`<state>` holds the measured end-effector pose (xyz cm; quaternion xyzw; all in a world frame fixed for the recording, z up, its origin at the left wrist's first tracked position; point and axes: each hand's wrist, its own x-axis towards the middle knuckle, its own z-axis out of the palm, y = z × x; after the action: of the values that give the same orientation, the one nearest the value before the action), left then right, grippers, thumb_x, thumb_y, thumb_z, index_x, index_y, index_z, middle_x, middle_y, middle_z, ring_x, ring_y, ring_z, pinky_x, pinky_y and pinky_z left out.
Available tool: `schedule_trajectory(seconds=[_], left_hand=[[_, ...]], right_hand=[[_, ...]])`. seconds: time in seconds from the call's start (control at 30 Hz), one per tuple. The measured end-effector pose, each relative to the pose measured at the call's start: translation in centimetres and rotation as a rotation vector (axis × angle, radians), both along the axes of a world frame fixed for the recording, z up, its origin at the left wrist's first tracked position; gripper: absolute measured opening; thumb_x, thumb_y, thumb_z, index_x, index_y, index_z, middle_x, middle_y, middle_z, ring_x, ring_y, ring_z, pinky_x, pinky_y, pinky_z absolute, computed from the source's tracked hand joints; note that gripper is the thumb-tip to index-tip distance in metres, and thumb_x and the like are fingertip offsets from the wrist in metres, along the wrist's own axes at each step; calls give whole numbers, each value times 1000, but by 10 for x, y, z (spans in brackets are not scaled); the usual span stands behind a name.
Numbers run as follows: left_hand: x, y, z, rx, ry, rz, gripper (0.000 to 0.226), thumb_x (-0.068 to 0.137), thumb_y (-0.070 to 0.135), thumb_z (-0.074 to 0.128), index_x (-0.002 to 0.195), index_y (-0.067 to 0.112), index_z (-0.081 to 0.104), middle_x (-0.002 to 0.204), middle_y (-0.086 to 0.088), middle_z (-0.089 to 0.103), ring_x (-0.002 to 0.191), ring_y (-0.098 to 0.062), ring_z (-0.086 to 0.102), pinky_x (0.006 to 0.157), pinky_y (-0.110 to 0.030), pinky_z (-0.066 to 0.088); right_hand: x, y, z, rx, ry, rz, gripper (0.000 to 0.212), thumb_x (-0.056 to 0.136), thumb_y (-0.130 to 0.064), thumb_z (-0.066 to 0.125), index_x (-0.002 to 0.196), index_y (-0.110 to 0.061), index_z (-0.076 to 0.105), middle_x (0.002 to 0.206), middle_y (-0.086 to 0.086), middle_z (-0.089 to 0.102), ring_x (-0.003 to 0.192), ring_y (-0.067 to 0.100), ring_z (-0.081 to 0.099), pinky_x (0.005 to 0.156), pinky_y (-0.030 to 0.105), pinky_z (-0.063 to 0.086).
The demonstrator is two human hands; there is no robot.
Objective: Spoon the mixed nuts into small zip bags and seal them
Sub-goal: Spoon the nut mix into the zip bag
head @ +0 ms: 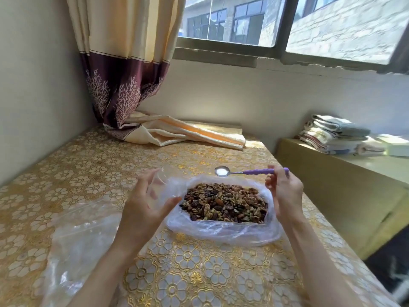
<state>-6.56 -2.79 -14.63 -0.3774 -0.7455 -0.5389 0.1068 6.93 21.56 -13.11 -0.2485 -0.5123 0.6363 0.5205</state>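
Observation:
A heap of mixed nuts [223, 201] lies in a wide, open clear plastic bag [221, 233] in the middle of the table. My right hand [285, 191] pinches the purple handle of a metal spoon [222, 171]; the empty bowl of the spoon hovers level above the far edge of the nuts. My left hand [143, 204] holds a small clear zip bag [161, 185] upright just left of the nuts, fingers spread around it. The small bag looks empty.
A pile of clear zip bags [75, 238] lies at the near left of the table [199, 269], which has a gold floral cover. A curtain end [177, 131] rests at the table's back. Folded towels [336, 134] sit on a low ledge to the right.

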Motion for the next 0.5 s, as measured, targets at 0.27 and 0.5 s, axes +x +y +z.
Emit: schedule_trajectory(seconds=[0.27,0.5], left_hand=[[-1,3,-4,-24,10,17,82,62,54,63,133,22,39,118,2,53,101,-12,51,71,-10,36],[3,4,0,-46,46,28,77,62,53,63,129,25,40,109,7,50,96,-14,52,70,-11,37]], right_hand=[[21,-9,-5,531,-164,-250,19,101,-23,37,87,-23,49,76,8,65,65,15,59,63,26,47],[23,-8,-7,632,-190,-129,20,100,-14,34,87,-16,49,69,-3,62,72,24,67,64,28,48]])
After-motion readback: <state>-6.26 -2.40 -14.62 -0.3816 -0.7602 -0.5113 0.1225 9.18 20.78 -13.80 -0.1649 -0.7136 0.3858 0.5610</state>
